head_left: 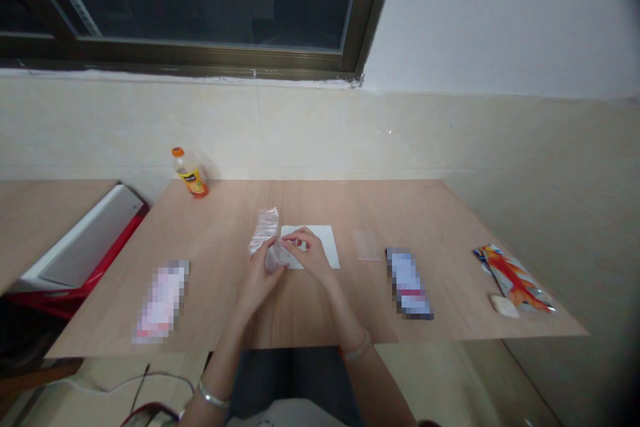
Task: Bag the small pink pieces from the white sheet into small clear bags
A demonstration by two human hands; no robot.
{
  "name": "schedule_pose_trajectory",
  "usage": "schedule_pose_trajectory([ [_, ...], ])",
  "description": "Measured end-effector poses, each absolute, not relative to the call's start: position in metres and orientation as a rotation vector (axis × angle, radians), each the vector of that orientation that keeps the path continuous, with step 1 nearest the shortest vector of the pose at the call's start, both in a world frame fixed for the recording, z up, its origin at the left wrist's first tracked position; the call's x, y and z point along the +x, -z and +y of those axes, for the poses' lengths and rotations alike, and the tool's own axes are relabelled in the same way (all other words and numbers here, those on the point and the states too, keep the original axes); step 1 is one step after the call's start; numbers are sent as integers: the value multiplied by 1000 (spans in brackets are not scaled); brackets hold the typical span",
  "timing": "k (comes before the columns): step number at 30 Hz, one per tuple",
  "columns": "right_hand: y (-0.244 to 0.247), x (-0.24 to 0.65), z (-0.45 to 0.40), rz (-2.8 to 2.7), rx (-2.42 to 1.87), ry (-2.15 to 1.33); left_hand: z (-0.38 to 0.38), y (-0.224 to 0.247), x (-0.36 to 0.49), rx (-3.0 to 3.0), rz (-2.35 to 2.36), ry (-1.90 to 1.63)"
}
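A small clear plastic bag is in my left hand, whose fingers are closed around its side. My right hand pinches at the bag's upper right edge, with thumb and fingertips close together. Anything else between those fingers is too small to make out. Under and behind the hands lies a white sheet, partly covered by them. Just beyond my left hand rests a row of overlapping clear plastic bags. Another flat clear bag lies to the right of the sheet.
A phone-shaped blurred item lies on the left, and a dark-edged phone on the right. Farther right are an orange-patterned packet and a whitish lump. An orange-capped bottle stands at the back left of the wooden table.
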State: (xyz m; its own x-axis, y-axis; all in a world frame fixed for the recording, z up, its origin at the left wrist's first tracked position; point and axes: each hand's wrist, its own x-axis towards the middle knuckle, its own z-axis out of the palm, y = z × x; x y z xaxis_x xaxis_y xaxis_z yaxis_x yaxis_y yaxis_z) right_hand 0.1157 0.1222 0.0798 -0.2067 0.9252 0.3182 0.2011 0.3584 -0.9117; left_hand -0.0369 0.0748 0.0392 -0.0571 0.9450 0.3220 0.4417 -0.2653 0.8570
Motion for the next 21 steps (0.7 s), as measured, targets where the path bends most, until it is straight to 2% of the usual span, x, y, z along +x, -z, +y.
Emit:
schedule_pose_trajectory([
  [5, -39, 109, 129, -1556, -1229, -842, 63, -42, -39, 1635, 1497, -1310],
  [11, 5, 99, 123, -1696, -1555, -690, 51, -51, -42, 1538, 1564, -1402],
  [17, 13, 92, 115, -1719, -1612, -616, 47, -62, -47, 1551, 1664, -1457],
  [21, -5, 94, 118, -1544, -1496, -657, 50, -56, -51, 1606, 1715, -1435],
])
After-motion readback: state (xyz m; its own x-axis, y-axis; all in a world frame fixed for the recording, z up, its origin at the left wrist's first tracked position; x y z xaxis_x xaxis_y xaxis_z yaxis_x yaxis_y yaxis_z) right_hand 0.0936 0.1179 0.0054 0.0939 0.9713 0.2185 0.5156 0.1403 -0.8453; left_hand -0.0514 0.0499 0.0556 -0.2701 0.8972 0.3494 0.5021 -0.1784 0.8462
